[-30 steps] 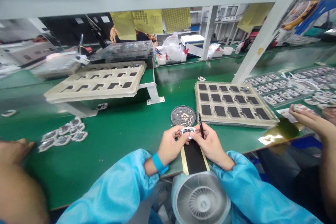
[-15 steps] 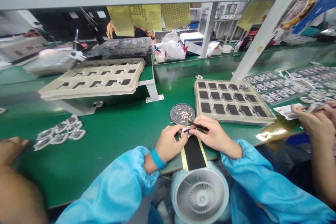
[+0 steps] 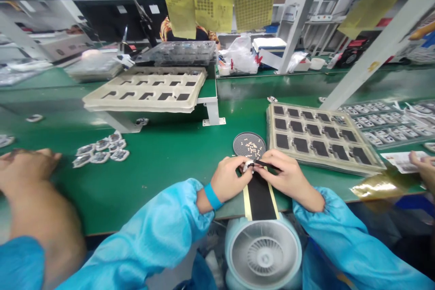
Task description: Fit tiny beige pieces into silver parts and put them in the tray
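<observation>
My left hand (image 3: 231,179), with a blue band at the wrist, pinches a small white part (image 3: 248,165) with dark areas. Its details are too small and partly hidden by the fingers. My right hand (image 3: 288,176) grips black tweezers (image 3: 270,164), their tip close to the white part; I cannot tell whether it touches. Both hands meet above a black strip (image 3: 261,197) edged with yellow tape. Just beyond them lies a round grey perforated dish (image 3: 239,146) with several tiny pale pieces in it.
A tray (image 3: 375,167) with dark pockets stands right of the dish. Another tray (image 3: 142,105) rests on a raised shelf. Several white parts (image 3: 100,157) lie at left, near a co-worker's arm (image 3: 44,208). A fan (image 3: 263,253) sits below the table edge. A co-worker's hand (image 3: 424,167) is at right.
The view has turned left, so the bench appears shifted right. My hands keep hold of the white part and the tweezers. More of the left co-worker's arm shows.
</observation>
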`<state>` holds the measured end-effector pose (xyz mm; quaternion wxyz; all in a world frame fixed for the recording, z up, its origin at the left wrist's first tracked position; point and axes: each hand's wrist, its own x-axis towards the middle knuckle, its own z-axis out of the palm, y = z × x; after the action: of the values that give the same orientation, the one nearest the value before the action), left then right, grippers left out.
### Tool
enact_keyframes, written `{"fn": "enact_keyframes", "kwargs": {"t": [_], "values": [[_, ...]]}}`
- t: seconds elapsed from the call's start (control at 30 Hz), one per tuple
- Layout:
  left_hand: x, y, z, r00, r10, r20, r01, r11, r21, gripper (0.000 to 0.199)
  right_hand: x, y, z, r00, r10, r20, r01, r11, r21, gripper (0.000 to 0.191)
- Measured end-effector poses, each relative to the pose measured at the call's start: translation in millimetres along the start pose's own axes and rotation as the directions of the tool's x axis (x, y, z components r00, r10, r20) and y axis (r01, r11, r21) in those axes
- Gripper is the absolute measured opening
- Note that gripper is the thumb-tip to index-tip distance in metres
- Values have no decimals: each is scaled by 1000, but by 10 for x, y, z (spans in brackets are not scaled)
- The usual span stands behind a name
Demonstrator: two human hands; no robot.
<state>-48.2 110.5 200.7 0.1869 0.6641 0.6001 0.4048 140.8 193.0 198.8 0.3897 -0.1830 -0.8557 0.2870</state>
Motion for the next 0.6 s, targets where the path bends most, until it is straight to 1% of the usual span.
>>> {"fn": "enact_keyframes", "kwargs": {"t": [0.07,0.17,0.23,0.3,0.37,0.43,0.47,0.53,0.6], "values": [[10,-28,-40,999,32,-20,-32,999,26,12,47,-2,13,1000,-7,11,7,1000,-16,14],[32,-71,-111,994,97,-53,-93,993,74,16,155,-33,24,997,-27,68,30,998,-47,12],[50,-80,-152,991,109,-76,-101,990,102,18,258,-57,21,992,-21,121,30,997,-71,12],[77,-84,-189,992,87,-89,-75,990,123,16,385,-57,12,984,-12,179,28,996,-86,10],[129,-118,-246,995,13,-95,-1,992,129,12,521,-17,2,980,-13,199,32,995,-96,7],[218,-228,-359,988,-117,-105,132,980,151,13,642,54,-2,984,22,176,9,985,-174,5],[278,-320,-445,974,-194,-120,213,962,174,14,688,89,-1,985,57,164,-15,969,-248,6],[428,-566,-680,924,-334,-189,375,889,263,18,741,130,6,978,139,155,-62,906,-419,11],[605,-848,-970,879,-400,-259,466,838,284,22,738,103,11,972,182,146,-83,855,-512,15]]}}
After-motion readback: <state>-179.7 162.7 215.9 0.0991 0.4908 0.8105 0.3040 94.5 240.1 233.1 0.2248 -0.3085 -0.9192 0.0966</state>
